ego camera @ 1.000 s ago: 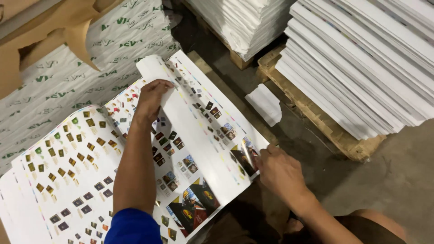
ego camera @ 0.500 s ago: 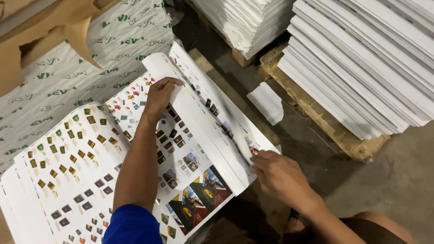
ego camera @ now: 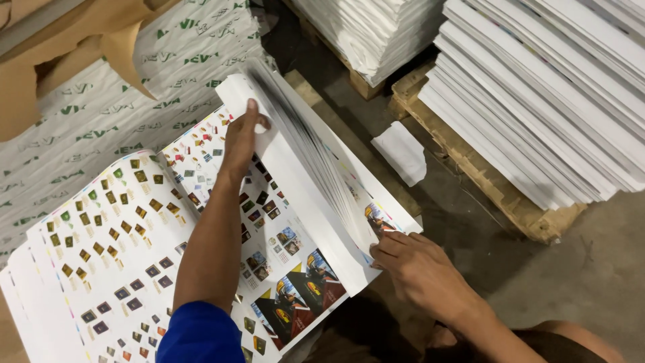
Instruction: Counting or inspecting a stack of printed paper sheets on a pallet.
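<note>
hands [ego camera: 240, 142] [ego camera: 415, 269] on lifted printed sheets [ego camera: 316, 195]

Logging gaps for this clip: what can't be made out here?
- Head view: lifted sheets blurred by motion.
- Left hand palm, pressed on the printed stack.
- Right hand fingertips, tucked under sheet edges.
- Pallet top, buried under paper.

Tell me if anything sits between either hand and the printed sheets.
Nothing visible does. The left hand already presses on the lifted printed sheets near their far edge, and the right hand grips their near corner directly.
</note>
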